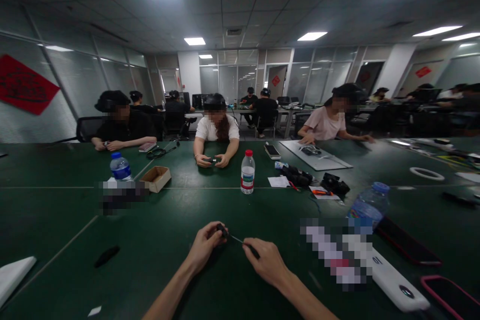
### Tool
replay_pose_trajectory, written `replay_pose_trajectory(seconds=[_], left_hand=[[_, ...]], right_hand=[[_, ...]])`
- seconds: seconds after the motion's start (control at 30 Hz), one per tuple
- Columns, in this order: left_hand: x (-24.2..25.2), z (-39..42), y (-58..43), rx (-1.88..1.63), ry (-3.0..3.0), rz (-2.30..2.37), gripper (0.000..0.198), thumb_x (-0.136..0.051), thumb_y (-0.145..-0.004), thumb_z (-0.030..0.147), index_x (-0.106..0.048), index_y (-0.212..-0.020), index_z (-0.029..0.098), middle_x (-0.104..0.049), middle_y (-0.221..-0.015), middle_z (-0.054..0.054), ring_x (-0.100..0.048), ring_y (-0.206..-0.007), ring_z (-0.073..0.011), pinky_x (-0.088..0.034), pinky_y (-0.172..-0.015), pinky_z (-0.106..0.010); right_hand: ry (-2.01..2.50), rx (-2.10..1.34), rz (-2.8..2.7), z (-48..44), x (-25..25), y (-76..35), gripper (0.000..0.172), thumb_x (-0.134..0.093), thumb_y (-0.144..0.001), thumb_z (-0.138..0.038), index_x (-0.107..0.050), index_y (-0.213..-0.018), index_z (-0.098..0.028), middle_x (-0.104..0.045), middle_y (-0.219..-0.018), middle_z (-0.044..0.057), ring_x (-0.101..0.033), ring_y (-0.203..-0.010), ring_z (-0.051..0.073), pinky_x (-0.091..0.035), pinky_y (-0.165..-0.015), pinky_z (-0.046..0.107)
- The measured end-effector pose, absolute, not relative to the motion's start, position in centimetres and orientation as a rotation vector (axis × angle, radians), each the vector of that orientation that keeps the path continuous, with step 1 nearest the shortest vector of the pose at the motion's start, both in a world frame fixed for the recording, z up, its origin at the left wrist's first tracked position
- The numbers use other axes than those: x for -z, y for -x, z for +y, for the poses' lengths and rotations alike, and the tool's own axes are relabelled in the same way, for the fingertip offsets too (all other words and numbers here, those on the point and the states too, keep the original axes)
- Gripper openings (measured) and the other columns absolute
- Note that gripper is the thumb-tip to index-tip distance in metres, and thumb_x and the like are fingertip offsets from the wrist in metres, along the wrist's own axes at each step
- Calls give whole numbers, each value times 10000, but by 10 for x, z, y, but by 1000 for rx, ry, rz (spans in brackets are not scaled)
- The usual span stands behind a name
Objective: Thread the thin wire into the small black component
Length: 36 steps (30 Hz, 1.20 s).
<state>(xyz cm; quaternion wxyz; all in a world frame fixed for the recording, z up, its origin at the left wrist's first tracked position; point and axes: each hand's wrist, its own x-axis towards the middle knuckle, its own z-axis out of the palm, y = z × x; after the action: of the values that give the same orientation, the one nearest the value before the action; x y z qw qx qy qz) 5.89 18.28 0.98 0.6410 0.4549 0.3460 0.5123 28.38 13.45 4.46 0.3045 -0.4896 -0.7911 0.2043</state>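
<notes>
Far left on the dark green tabletop there's a flat white slab-like thing poking in at the edge, then a tiny white scrap down low and a flat, dark, oval-ish object lying on its own. Further back sits a clear plastic bottle with a blue cap and blue label, with an open tan cardboard box just beside it. Next comes the left hand, thumb and fingers pinching a small black chunky piece out in front, well toward the middle of the table. Across from it, a person in a white top has both hands around a small dark item. A thin, pale, straight rod spans the gap from the black piece to the right hand; can't tell if its tip actually touches. Behind that gap stands a clear bottle with a red cap. The right thumb and forefinger pinch the rod's near end, other fingers kinda curled under and hard to make out. Over right: an orange-and-black tool, a bigger blue-capped bottle, and a long white device near a pink-edged dark phone.
</notes>
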Motion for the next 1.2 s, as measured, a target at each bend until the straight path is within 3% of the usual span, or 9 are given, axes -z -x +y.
replay_pose_trajectory(seconds=[0.2, 0.47, 1.0, 1.2], left_hand=[[-10, 183, -58, -1164, -1130, 771, 411, -763, -728, 427, -676, -1029, 161, -699, -1011, -106, -634, -928, -228, -514, -797, -308], [-13, 182, -57, -1157, -1127, 795, 432, -769, -708, 449, -683, -1032, 177, -706, -1015, -96, -636, -942, -227, -507, -819, -308], [-28, 174, -55, -1109, -1424, 880, 305, -673, -791, 404, -706, -989, 174, -718, -993, -87, -627, -970, -260, -463, -897, -329], [-21, 175, -59, -972, -1489, 865, 315, -711, -756, 400, -720, -968, 167, -719, -979, -98, -635, -939, -257, -477, -885, -331]], right_hand=[[1313, -442, -2193, 132, -45, -280, 351, -404, -966, -429, -684, -1049, -233, -685, -856, 50, -608, -696, 173, -436, -629, 284], [1303, -428, -2163, 132, -43, -280, 360, -381, -978, -423, -673, -1075, -237, -688, -911, 57, -632, -777, 187, -446, -687, 294], [1410, -359, -2227, 126, -47, -276, 345, -387, -981, -411, -684, -1063, -255, -675, -806, 31, -601, -662, 146, -440, -625, 256], [1312, -397, -1961, 128, -40, -270, 356, -354, -1004, -352, -653, -1127, -203, -698, -990, 66, -648, -871, 176, -494, -781, 285]])
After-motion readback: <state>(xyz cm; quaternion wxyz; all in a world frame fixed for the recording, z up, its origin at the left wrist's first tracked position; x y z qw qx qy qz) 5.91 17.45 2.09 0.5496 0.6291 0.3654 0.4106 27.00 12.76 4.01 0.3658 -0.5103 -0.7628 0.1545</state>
